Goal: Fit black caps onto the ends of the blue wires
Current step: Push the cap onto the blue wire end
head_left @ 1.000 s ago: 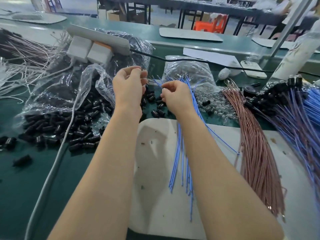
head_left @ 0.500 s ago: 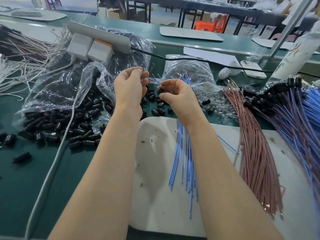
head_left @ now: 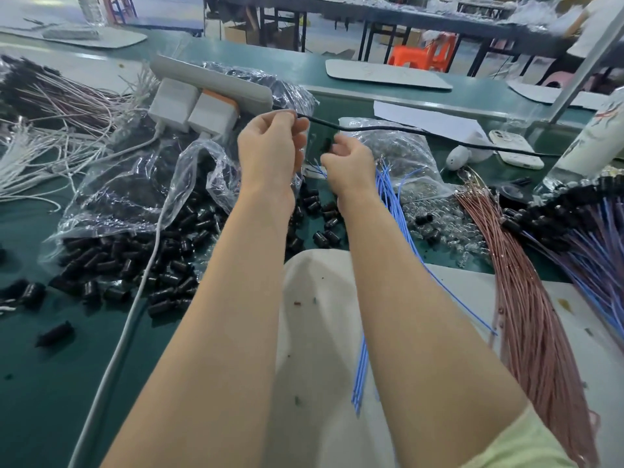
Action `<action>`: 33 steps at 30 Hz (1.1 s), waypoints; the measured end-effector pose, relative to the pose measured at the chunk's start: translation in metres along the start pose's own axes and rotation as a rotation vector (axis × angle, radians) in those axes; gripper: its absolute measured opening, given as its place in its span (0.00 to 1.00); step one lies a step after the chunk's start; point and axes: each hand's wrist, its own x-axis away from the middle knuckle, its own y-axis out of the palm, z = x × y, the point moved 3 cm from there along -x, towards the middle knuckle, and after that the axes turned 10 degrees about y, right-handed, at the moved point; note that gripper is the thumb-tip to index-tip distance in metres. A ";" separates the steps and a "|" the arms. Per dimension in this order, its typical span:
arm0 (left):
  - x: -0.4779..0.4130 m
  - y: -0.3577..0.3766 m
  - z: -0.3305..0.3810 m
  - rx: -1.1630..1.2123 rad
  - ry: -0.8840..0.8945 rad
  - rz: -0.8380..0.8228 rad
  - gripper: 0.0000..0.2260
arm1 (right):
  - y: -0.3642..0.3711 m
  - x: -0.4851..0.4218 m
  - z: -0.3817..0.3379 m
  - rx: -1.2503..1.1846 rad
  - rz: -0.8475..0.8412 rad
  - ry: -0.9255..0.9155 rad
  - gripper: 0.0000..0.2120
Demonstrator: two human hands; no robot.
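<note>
Black caps strew green bench; tables behind

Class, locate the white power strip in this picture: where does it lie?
In the head view, the white power strip lies left of centre on the clear plastic bag, just beyond the left hand.

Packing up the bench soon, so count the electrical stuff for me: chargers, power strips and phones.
Chargers: 2
Power strips: 1
Phones: 1
Total: 4
</note>
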 end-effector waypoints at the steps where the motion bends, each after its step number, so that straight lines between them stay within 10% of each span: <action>1: -0.002 0.003 -0.001 -0.011 -0.003 -0.010 0.06 | 0.005 -0.004 -0.003 -0.041 -0.042 -0.001 0.26; 11: -0.007 0.000 -0.010 -0.004 -0.036 -0.008 0.06 | -0.023 -0.001 0.020 -0.168 0.013 0.095 0.10; 24: 0.007 -0.012 -0.008 -0.041 -0.001 -0.006 0.07 | 0.011 0.029 0.024 1.007 -0.015 -0.090 0.16; 33: 0.011 0.002 -0.009 -0.426 0.164 -0.217 0.07 | -0.038 0.038 -0.005 0.090 0.004 -0.057 0.06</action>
